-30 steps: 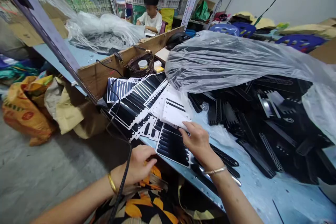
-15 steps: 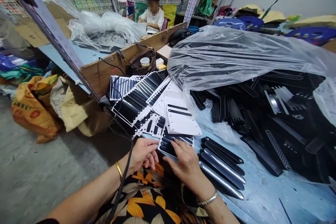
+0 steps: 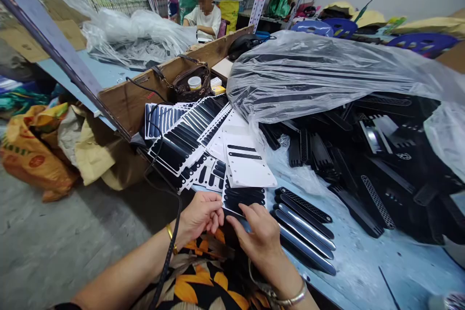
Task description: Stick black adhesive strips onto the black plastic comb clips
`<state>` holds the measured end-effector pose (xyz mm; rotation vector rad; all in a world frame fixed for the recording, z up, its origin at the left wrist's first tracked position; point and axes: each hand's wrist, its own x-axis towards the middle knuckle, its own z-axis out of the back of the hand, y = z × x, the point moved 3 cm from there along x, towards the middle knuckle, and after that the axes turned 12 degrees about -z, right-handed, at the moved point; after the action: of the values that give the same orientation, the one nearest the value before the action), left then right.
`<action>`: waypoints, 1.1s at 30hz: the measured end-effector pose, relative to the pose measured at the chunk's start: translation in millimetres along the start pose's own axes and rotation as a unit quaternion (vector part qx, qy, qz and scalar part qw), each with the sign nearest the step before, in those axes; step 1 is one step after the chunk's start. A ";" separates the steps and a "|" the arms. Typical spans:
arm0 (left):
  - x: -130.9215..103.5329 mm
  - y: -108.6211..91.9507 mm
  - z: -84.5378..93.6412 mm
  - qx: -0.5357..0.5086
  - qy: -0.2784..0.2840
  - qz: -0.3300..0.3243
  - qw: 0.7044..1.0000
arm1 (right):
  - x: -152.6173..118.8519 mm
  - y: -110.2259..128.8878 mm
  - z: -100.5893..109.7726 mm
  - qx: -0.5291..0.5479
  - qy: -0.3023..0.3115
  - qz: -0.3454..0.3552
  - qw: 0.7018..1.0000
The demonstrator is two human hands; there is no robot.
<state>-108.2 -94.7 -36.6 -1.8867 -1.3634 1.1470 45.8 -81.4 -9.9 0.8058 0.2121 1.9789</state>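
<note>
The left hand [image 3: 204,213] curls its fingers at the near left corner of a white sheet bearing rows of glossy black round-ended strips [image 3: 244,197]; whether it pinches the sheet is unclear. The right hand [image 3: 256,227] is loosely spread, thumb and forefinger apart, by the near edge. The sheet lies at the bench's [image 3: 358,264] near edge, its strips' long axes running left to right. Long black plastic bars [image 3: 305,232] slant rightward toward the wearer beside it. A white sheet with two black strips [image 3: 250,172] overlaps its far part.
</note>
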 end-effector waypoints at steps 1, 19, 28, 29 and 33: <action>0.8 -1.8 0.4 0.007 -0.002 -0.006 1.000 | 0.0 3.2 -1.4 0.022 0.010 -0.016 1.000; 8.8 -9.1 8.7 0.046 -0.007 -0.060 0.997 | 19.4 3.1 -33.8 0.272 0.164 -0.283 0.905; 14.0 -8.4 2.0 0.114 -0.014 -0.083 0.990 | 27.0 5.9 -33.3 0.317 0.180 -0.354 0.861; 14.8 -8.3 0.8 0.120 -0.011 -0.085 0.989 | 28.4 5.4 -33.1 0.329 0.183 -0.368 0.850; 16.4 -8.9 -2.3 0.123 0.004 -0.094 0.988 | 30.4 0.2 -36.4 0.402 0.214 -0.421 0.785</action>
<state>-108.4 -76.2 -33.5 -1.5528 -1.2988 1.1535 13.2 -49.8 -24.0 0.5665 1.4923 1.1070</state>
